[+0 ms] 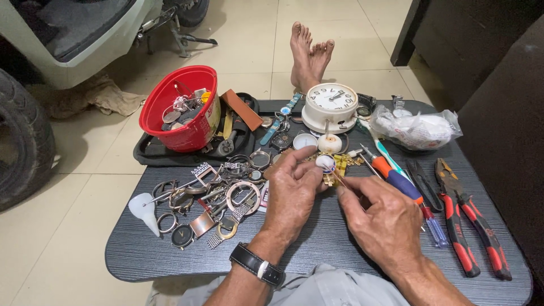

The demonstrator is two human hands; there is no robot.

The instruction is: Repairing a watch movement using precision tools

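My left hand [292,195] pinches a small watch with a gold link band [328,166] above the dark table [317,249]. My right hand [382,218] grips a thin pointed tool [338,179], its tip touching the watch. A black strap watch sits on my left wrist [256,264]. A heap of watch cases, rings and bands [212,195] lies just left of my left hand.
A red bucket of parts [181,107] stands on a black tray at back left. A white alarm clock [330,106], a plastic bag [416,129], screwdrivers [405,187], and red-handled pliers [473,226] lie to the right. Bare feet [309,56] rest beyond the table. A tyre [22,141] stands at left.
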